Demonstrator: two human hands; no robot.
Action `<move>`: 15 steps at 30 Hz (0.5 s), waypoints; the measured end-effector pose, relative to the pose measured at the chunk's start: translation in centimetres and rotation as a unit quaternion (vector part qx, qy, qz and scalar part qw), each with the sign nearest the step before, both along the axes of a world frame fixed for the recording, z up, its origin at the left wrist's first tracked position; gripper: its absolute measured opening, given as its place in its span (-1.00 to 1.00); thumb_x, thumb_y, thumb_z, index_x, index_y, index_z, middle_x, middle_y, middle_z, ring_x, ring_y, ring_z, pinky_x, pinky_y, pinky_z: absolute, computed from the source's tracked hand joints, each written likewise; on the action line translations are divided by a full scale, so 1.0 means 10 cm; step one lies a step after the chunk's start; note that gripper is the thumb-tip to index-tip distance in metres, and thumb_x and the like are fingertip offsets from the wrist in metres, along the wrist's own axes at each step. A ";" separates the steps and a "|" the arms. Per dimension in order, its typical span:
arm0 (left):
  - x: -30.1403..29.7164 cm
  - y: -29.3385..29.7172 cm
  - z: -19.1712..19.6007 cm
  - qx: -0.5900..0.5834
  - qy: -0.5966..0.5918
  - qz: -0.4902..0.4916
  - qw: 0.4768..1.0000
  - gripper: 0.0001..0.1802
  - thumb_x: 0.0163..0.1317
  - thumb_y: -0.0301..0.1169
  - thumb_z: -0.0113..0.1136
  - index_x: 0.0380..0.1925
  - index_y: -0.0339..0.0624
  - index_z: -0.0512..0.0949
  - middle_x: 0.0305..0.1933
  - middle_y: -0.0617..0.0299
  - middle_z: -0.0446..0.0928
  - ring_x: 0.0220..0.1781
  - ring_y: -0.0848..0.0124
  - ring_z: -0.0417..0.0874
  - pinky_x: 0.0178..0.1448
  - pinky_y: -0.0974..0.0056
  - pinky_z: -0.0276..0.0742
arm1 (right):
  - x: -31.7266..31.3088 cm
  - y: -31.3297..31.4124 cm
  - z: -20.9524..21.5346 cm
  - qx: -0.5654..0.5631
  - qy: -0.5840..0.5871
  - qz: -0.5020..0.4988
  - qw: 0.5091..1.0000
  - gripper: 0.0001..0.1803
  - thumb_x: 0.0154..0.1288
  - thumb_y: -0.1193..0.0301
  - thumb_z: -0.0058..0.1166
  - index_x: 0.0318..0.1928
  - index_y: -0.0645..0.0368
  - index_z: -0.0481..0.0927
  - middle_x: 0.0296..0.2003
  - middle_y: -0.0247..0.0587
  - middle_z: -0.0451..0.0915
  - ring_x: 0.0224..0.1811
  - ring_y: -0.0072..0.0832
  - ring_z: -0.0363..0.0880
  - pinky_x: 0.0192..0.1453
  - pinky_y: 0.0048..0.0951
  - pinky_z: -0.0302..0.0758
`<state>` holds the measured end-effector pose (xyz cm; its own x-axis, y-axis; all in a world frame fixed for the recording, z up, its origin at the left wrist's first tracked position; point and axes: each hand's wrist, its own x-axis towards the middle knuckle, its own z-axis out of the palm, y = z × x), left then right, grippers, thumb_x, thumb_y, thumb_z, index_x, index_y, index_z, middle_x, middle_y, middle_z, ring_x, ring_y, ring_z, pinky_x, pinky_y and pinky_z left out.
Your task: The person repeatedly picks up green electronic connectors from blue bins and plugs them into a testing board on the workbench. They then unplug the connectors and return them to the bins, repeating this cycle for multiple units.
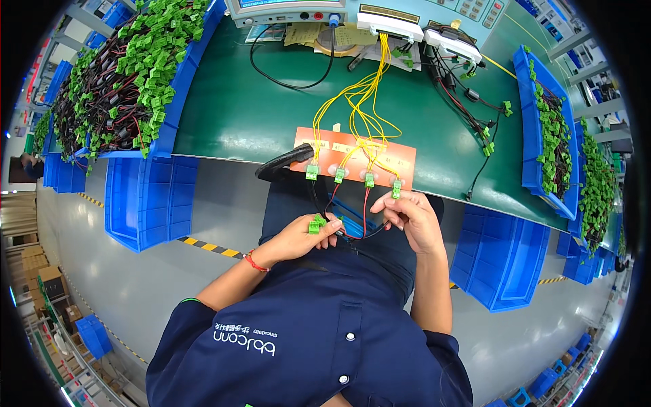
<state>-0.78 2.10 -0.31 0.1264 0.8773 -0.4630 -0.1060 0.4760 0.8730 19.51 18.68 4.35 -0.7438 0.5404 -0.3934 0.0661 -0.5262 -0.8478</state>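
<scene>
My left hand (pixel 302 237) is closed around a small cluster of green plugs (pixel 317 224), held just below the table edge over my lap. Black and red wires (pixel 352 230) run from that cluster across to my right hand (pixel 413 220), whose fingers are curled, with thumb and forefinger pinched at the wire bundle; whether they also grip a plug I cannot tell.

Just above both hands an orange board (pixel 352 154) lies at the near edge of the green table (pixel 230 115). Four green sockets (pixel 340 175) sit in a row along its near side, each fed by yellow wires (pixel 359 95) coming down from the grey tester (pixel 380 13) at the back. My right fingertips are close to the rightmost socket, not touching it.

A blue bin (pixel 178 88) heaped with green-plugged black cables stands to the left; a second blue bin (pixel 532 129) of the same stands to the right.
</scene>
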 end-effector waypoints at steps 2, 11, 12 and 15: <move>0.00 0.01 -0.01 0.003 0.009 -0.008 1.000 -0.54 0.56 -0.04 -0.09 -0.13 -0.20 0.60 -0.38 0.33 0.55 -0.37 0.58 0.51 -0.25 0.44 0.47 | -0.01 -0.01 0.00 -0.016 0.012 -0.011 1.000 -0.68 0.34 0.36 0.01 -0.29 0.40 0.69 -0.71 -0.47 0.32 -0.67 -0.70 0.23 -0.42 -0.57 0.41; -0.03 0.00 0.04 -0.005 -0.001 0.007 1.000 -0.57 0.52 0.00 0.01 -0.26 -0.16 0.55 -0.42 0.35 0.57 -0.40 0.59 0.52 -0.26 0.43 0.49 | 0.00 -0.07 -0.09 -0.033 0.023 -0.068 0.997 -0.72 0.39 0.37 0.11 -0.22 0.40 0.71 -0.63 -0.43 0.46 -0.63 -0.72 0.32 -0.40 -0.58 0.47; -0.02 0.00 0.04 -0.005 -0.006 0.006 1.000 -0.57 0.51 0.00 0.02 -0.26 -0.16 0.54 -0.42 0.35 0.57 -0.40 0.58 0.52 -0.26 0.42 0.49 | 0.02 -0.08 -0.16 -0.029 0.030 -0.096 0.994 -0.77 0.35 0.42 0.21 -0.20 0.40 0.71 -0.56 -0.33 0.58 -0.62 -0.70 0.39 -0.41 -0.58 0.50; -0.05 -0.01 0.01 -0.005 -0.037 -0.030 0.999 -0.52 0.56 -0.03 -0.08 -0.18 -0.22 0.61 -0.37 0.31 0.61 -0.35 0.59 0.54 -0.25 0.45 0.47 | 0.02 -0.15 -0.26 -0.050 0.040 -0.166 0.984 -0.80 0.30 0.46 0.28 -0.18 0.39 0.71 -0.52 -0.26 0.63 -0.62 -0.68 0.42 -0.43 -0.59 0.49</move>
<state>-1.29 1.97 -0.22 0.2126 0.8629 -0.4585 -0.1402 0.4913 0.8596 19.69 17.21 1.71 -0.5639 0.7203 -0.4039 -0.1886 -0.5885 -0.7862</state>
